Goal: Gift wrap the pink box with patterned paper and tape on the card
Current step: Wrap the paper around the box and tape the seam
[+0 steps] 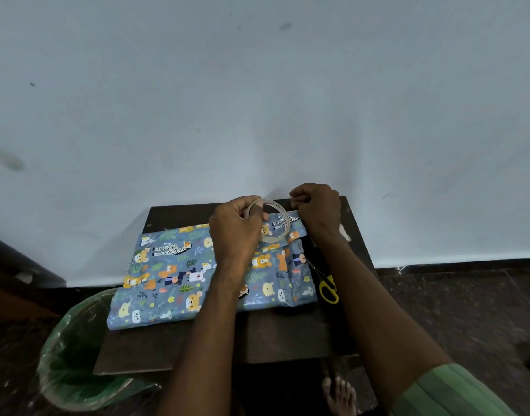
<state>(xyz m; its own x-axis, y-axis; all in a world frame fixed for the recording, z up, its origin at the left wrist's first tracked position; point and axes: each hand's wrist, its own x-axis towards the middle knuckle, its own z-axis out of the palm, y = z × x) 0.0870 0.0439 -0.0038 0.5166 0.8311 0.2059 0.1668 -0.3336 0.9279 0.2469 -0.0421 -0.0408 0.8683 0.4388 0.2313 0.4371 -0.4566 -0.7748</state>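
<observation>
Scissors [326, 282] right of wrapping paper [179, 274]

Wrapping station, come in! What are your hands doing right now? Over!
Left hand grips clear tape roll. Right hand pinches the tape's end. Blue animal-patterned wrapped box on dark table. Yellow-handled scissors alongside.

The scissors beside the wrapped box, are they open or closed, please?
Cannot tell: the scissors show yellow handles close together, but the blades blur against the dark table.
</observation>
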